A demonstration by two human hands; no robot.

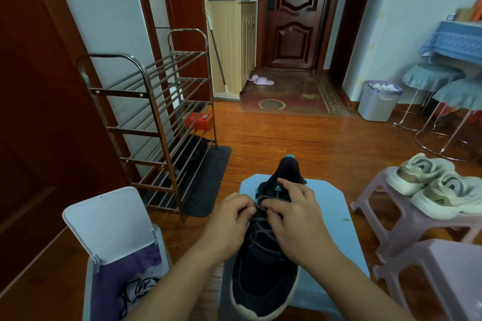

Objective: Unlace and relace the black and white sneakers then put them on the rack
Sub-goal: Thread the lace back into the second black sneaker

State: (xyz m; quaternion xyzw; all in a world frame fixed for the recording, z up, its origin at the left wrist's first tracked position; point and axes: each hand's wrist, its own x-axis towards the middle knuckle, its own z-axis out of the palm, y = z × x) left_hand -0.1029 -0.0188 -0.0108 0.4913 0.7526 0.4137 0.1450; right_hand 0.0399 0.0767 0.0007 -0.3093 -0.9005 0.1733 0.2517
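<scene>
black sneaker (263, 263), teal tongue logo, both hands (263, 214) pinching grey laces (260, 229)

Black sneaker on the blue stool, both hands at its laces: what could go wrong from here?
1. The black sneaker overhangs the blue stool at toe and heel; a hard pull could tip it off.
2. Both hands, left hand and right hand, pinch the lace closely together, so it may slip or knot.
</scene>
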